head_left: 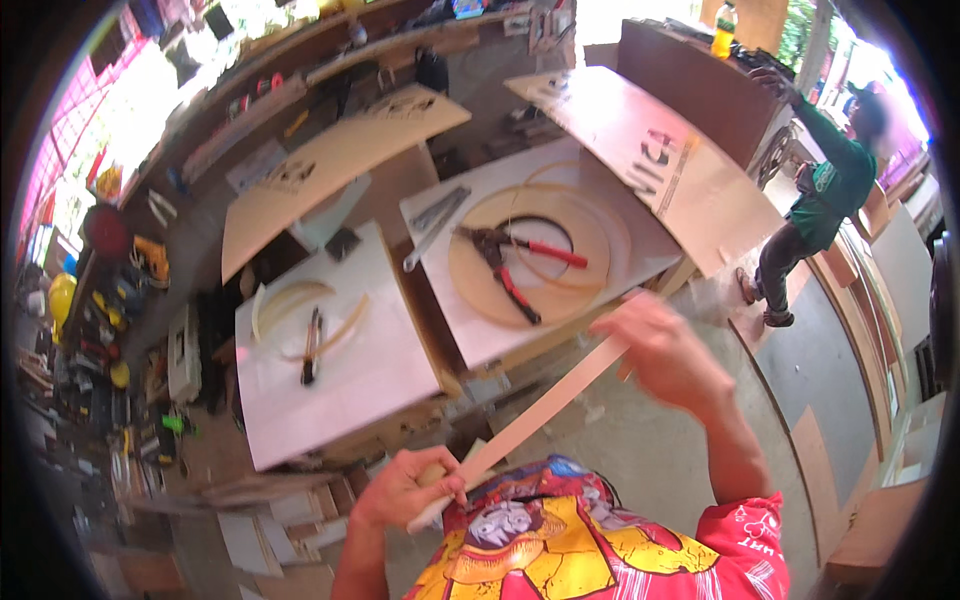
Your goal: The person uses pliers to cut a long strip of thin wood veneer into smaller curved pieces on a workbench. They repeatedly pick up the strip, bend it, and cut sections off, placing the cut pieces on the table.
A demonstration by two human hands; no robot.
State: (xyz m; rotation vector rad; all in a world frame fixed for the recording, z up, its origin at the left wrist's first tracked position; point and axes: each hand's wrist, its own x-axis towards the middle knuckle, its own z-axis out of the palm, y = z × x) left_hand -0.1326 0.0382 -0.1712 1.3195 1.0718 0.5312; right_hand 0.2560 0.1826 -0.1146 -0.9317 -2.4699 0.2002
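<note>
A flat pale wooden strip (535,415) stretches diagonally between my hands. My left hand (420,485) is closed on its lower end, near my shirt. My right hand (660,350) is closed on the upper end and is blurred by motion. Beyond them, a white board (440,330) holds a coil of pale banding (600,230), with red-handled cutters or pliers (520,280) lying on it and a metal tool (435,230) at its left. On the left white board (280,420) lie curved pale strips (340,335) and a dark slim tool (312,350).
Two large panels (300,190) (720,220) rest behind the boards. A person (830,220) in a green top stands at the right beside sheets on the floor. A cluttered tool bench (130,260) curves around the left and back; a yellow bottle (723,38) stands at the back right.
</note>
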